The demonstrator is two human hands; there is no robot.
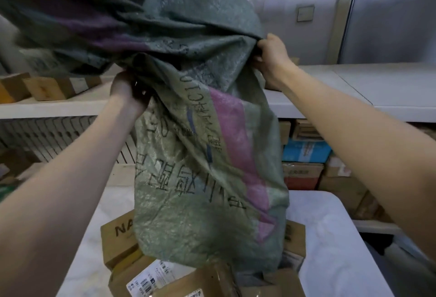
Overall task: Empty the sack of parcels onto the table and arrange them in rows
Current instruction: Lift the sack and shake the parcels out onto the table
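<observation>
Storeroom, shelf (59,105) behind; white tabletop (330,237) below. Sack (200,155) hangs mouth-down over the tabletop, both hands clenched on its fabric: left hand (128,93), right hand (271,60). Parcels (146,270) heaped under the sack. Step: emptying. Next, likely shake the sack out, set it aside, then sort rows.

I've got the sack (205,159) hanging dead centre, blocking my way to the parcels (169,270) heaped under it. Bare table (335,244) lies open on the right, and on the left too. The shelf (354,89) behind looks clear, possibly.
</observation>
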